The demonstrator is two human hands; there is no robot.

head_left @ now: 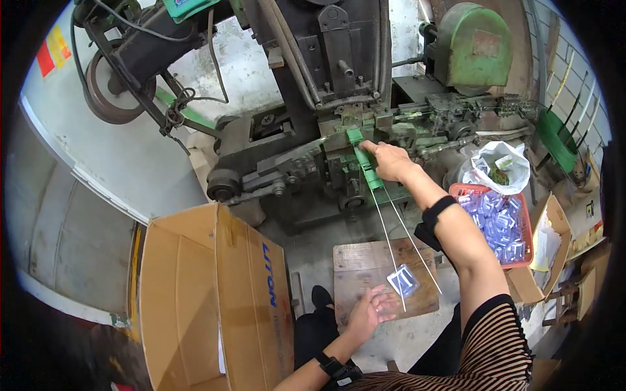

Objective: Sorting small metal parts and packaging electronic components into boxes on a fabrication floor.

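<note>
My right hand [391, 161] reaches forward to the dark machine [326, 98] and touches a green part [362, 159] at its front. Two thin white rods [401, 238] slope down from that part toward me. My left hand [368, 311] hovers low with fingers spread, just under a small clear plastic packet [403, 281] at the rods' lower end. Whether the fingers touch the packet is unclear. Below it lies a wooden board [365, 267].
A large open cardboard box [208, 300] stands at my left. A red basket [505, 225] of clear packets sits at the right, with a white plastic bag [499, 166] behind it and a smaller carton [551, 251] beside it. A green motor housing [473, 45] tops the machine's right.
</note>
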